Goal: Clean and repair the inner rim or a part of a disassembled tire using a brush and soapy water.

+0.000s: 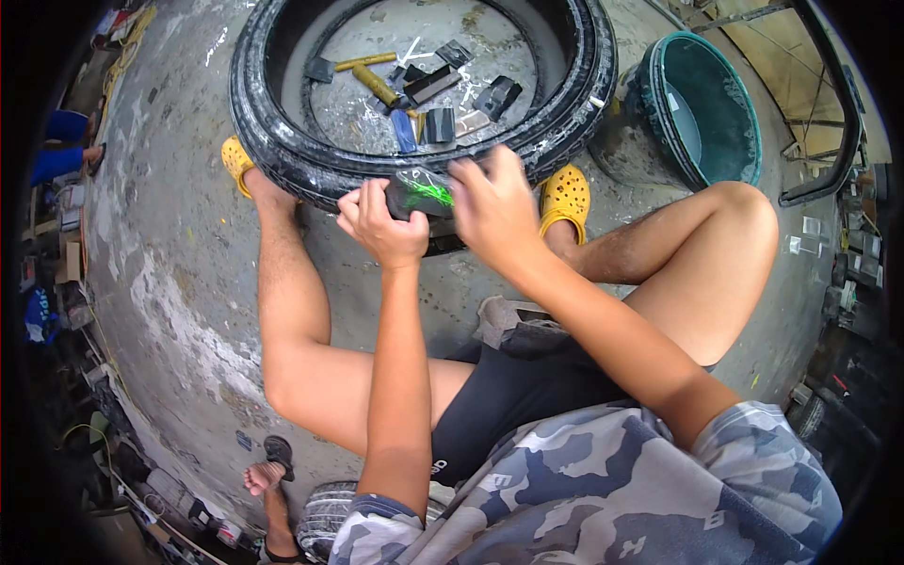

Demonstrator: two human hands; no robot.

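- Floor (179,273) was bare concrete, grey and pretty stained, with pale scuffed patches running down the left side. Looked like a workshop, clutter packed along both the left and right edges, too warped by the lens to make out much.
- Person was sitting low with knees apart, yellow clogs (565,196) planted against the near side of a big black tyre (282,151) lying flat on the floor.
- Inside the tyre's ring: a scatter of small dark rubber pieces (438,124) and a couple of yellow-handled tools (375,83).
- Far right of the tyre sat a teal bucket (744,122), tipped a bit toward the camera, open mouth showing.
- Small black block with a bright green patch (421,193), wrapped in something clear and shiny, was held just above the tyre's near edge, between the two hands.
- Its long axis ran roughly left to right, slightly tilted; couldn't tell which end was the front.
- Left hand (381,224) was curled around the block's left end, fingers wrapped, thumb on the near side.
- Right hand (492,205) was over the block's right end, fingertips bent down pinching at the wrapping there.
- Near left corner: someone else's foot in a dark sandal (273,466) beside another tyre (325,513).
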